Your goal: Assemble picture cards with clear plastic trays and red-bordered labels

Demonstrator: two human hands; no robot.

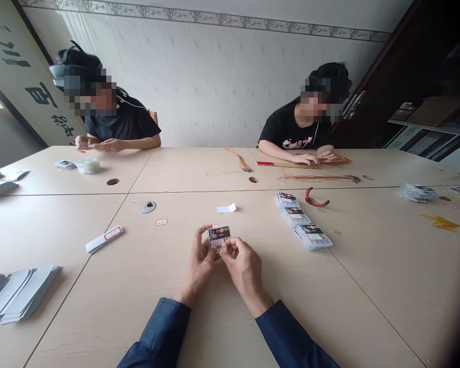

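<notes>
Both my hands meet over the middle of the pale wooden table (145, 306), holding a small clear packet with a dark printed card (219, 236) inside. My left hand (200, 260) grips the packet's left edge with fingers curled. My right hand (242, 266) pinches its lower right corner. Three stacks of like packets (302, 221) lie in a row to the right of my hands. A small white paper slip (226, 208) lies just beyond the packet.
Red-handled pliers (315, 198) lie past the stacks. White strips (103, 239) and grey sleeves (21, 294) lie at left, a metal disc (147, 207) nearby. Two people sit across; one handles orange cords (318, 177), the other small packets (85, 164).
</notes>
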